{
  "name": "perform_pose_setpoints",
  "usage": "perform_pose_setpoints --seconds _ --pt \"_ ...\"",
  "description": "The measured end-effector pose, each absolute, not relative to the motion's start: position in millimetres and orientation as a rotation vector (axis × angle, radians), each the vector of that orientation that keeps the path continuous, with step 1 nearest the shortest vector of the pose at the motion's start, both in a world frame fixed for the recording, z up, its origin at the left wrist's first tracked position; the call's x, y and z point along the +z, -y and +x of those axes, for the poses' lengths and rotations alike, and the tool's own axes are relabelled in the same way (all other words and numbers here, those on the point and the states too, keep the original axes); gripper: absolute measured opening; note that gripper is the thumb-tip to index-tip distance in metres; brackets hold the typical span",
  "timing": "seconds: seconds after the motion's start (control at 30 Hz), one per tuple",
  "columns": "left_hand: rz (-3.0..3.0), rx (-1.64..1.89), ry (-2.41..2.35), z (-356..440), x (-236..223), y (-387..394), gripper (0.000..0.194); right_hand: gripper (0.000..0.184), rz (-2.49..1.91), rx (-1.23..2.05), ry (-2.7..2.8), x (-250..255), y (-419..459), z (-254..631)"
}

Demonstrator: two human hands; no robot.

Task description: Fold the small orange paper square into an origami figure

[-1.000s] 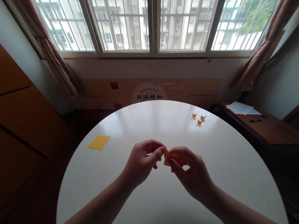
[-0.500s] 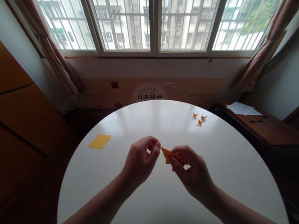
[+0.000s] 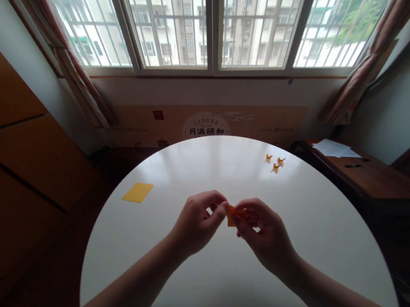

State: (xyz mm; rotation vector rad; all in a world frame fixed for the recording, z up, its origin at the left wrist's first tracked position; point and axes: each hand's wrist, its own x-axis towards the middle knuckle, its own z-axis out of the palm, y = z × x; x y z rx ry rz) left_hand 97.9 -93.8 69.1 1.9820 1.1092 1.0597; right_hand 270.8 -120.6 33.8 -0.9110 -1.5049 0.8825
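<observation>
A small piece of folded orange paper (image 3: 231, 220) is held between my two hands above the white round table (image 3: 248, 288). My left hand (image 3: 202, 220) pinches its left end between thumb and forefinger. On the other side, my right hand (image 3: 265, 230) grips the paper with thumb and fingers, covering much of it. The exact shape of the folds is partly hidden. To the left lies a flat stack of yellow square paper (image 3: 138, 192). Three small folded paper birds (image 3: 275, 167) stand together near the table's far right edge.
Beyond the table on the right, a brown wooden desk (image 3: 381, 177) carries white papers (image 3: 334, 148) and a dark pen-like object (image 3: 353, 165). A wooden cabinet (image 3: 6, 189) stands at the left. Barred windows (image 3: 257, 35) and curtains (image 3: 358, 92) are at the back.
My left hand has moved right, closer to my right hand, and its fingers now cover the paper's pointed left end. My right hand has stayed nearly in place on the paper.
</observation>
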Motion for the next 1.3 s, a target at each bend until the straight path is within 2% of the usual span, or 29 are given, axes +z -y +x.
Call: perform_pose_setpoints --seconds 0.3,0.57,0.77,1.03,1.3 --pt "1.958 1.043 -1.151 97 68 91 0.025 0.014 -0.930 0.876 1.453 34 120 273" --pt "1.873 0.930 -1.075 94 68 92 0.021 0.025 -0.832 1.071 1.340 34 119 274" --pt "1.576 0.887 -0.963 98 66 91 0.028 0.027 -0.821 1.113 1.349 35 119 273" --pt "1.475 0.882 -1.009 101 68 89 0.028 0.033 -0.848 1.239 1.299 36 116 274" --pt "1.600 0.908 -1.047 100 66 87 0.024 0.026 -0.902 1.357 1.344 34 107 277"
